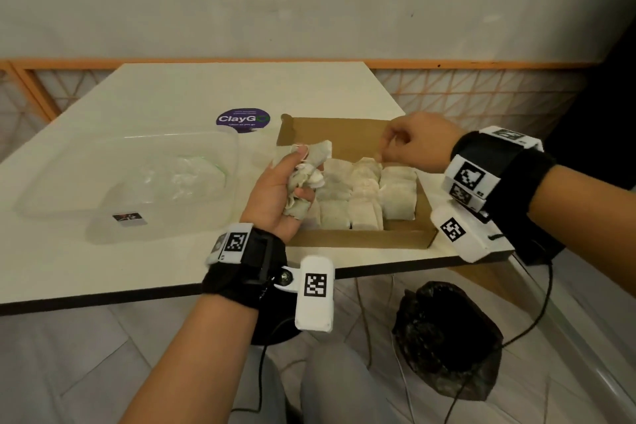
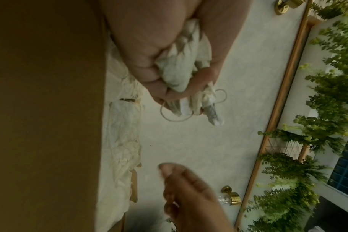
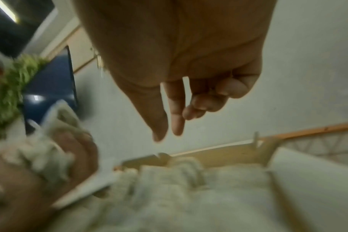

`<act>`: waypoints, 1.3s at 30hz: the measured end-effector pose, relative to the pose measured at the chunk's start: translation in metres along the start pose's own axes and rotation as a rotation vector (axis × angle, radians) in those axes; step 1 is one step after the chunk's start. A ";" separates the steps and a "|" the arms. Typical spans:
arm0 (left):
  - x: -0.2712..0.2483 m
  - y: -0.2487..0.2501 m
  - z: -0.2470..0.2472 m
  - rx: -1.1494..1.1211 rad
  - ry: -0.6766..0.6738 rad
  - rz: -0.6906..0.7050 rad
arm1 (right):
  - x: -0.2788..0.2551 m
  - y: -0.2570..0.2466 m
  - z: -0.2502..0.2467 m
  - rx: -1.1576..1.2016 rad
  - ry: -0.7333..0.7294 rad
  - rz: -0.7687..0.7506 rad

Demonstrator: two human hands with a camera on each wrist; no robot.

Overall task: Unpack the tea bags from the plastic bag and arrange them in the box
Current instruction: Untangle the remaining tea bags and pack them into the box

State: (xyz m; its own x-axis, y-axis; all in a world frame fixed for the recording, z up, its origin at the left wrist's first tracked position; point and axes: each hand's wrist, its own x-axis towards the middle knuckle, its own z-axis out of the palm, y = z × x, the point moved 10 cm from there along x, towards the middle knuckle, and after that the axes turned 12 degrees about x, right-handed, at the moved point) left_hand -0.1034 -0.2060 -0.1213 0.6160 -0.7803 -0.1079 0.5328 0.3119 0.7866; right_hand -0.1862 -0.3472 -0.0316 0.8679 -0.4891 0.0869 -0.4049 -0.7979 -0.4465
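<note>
Out past the left hand (image 1: 275, 196), on its far left side, a clear plastic container (image 1: 206, 148) sits on the table (image 1: 172, 89) with the crumpled plastic bag (image 1: 186, 175) lying inside it; the bag has no clear long axis. A round purple sticker (image 1: 243, 119) lies on the table beyond the left hand's fingertips.

The left hand is palm up, fingers and thumb curled round a bunch of tea bags (image 1: 306, 179). The bunch runs along the palm from the heel towards the fingertips, and one bag sticks out past the thumb, pointing away from the person. In the left wrist view the same bunch (image 2: 181, 69) is squeezed between fingers and palm, with a loop of string (image 2: 175, 117) hanging below it.

Just to the right of the left hand, and partly under it, is the cardboard box (image 1: 364, 241). Rows of tea bags (image 1: 364, 196) lie flat in it, packed side by side and touching, their long sides running from the person's side towards the far wall. The strip of box floor nearest the right hand is bare cardboard.

The right hand (image 1: 416, 144) hovers over the far right corner of the box, above the last row. Its fingers are loosely curled with thumb and forefinger close together; the right wrist view shows nothing between them (image 3: 177, 109).
</note>
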 end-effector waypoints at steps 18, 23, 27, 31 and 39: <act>0.002 0.002 -0.003 0.243 0.000 0.079 | -0.003 -0.025 0.041 1.359 -0.070 0.164; 0.002 -0.001 -0.003 0.263 0.009 0.047 | -0.002 -0.039 0.046 1.101 -0.211 0.058; -0.002 -0.005 0.001 0.262 0.014 0.006 | -0.004 -0.043 0.047 0.914 -0.223 0.038; -0.003 -0.002 -0.001 0.238 0.046 -0.002 | -0.019 -0.049 0.020 0.636 0.078 -0.172; -0.004 -0.003 0.001 0.238 0.043 -0.011 | -0.038 -0.071 0.030 0.205 0.128 -0.452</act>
State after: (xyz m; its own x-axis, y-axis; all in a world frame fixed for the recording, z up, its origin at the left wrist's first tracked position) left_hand -0.1080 -0.2048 -0.1228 0.6374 -0.7578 -0.1393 0.3915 0.1629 0.9057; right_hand -0.1818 -0.2616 -0.0296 0.8957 -0.1606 0.4146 0.0789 -0.8603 -0.5036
